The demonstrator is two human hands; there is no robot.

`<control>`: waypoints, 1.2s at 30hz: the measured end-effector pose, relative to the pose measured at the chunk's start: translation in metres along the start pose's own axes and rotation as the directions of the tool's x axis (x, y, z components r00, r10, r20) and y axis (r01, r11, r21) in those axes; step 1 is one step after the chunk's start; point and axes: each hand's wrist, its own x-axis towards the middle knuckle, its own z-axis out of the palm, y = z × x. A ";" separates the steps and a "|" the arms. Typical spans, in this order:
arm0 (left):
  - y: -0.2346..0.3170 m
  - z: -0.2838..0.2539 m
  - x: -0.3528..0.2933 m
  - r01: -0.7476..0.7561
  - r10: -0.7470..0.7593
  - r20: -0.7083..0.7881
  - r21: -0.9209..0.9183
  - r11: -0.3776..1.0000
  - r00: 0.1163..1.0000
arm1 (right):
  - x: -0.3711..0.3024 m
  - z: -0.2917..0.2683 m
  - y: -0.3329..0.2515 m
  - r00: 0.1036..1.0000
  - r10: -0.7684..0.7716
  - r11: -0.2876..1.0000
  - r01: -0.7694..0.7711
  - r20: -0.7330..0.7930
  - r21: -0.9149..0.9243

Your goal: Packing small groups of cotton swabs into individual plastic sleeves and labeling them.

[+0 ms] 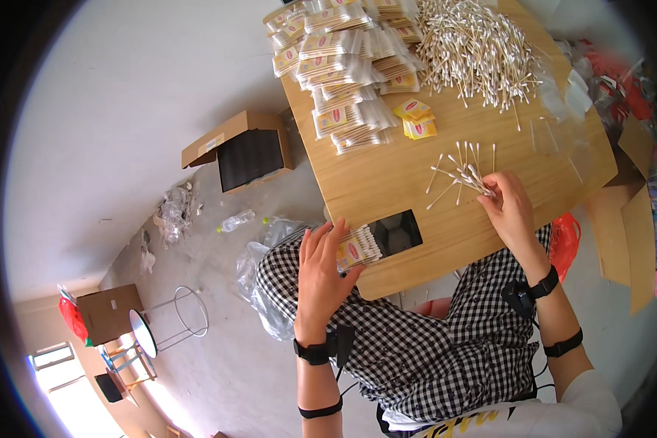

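White shirt (518, 423) right up close, then the left hand (318, 274) spread around one end of a swab pack (352, 252) at the near-left corner of the surface (372, 182), can't tell if it's actually gripping. Right hand (509, 208) is pinching loose swabs (466, 174) fanned out to its left.

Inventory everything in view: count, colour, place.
Table: one, light wood, centre
Swab packs: many, clear and yellow, table's far left
Swab heap: one, white-tipped, table's far right
Cards: several, yellow, beside packs
Scattered swabs: several, white-tipped, mid-table
Swab bundle: one, white and yellow, table corner
Rectangle: one, black, beside bundle
Cardboard boxes: several, brown, around table
Bottle: one, clear, floor
Stool: one, white-topped, left
Plastic bags: several, clear and red, around table
Left hand: one, around bundle
Right hand: one, at scattered swabs
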 end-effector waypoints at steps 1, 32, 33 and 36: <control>0.000 0.001 0.001 0.001 -0.001 0.002 -0.001 1.000 1.000 | 0.000 0.000 -0.001 1.000 -0.013 1.000 0.013 -0.005 0.009; 0.102 0.120 0.093 -0.065 0.058 -0.305 -0.012 0.998 0.951 | 0.002 0.006 0.013 0.976 -0.096 0.991 0.113 -0.197 0.075; 0.101 0.119 0.094 -0.073 0.069 -0.296 -0.002 0.997 0.953 | 0.003 0.003 0.016 0.970 -0.126 0.990 0.136 -0.207 0.035; 0.098 0.119 0.095 -0.097 0.089 -0.277 -0.015 0.995 0.957 | 0.002 -0.003 0.025 0.968 -0.149 0.988 0.154 -0.202 0.008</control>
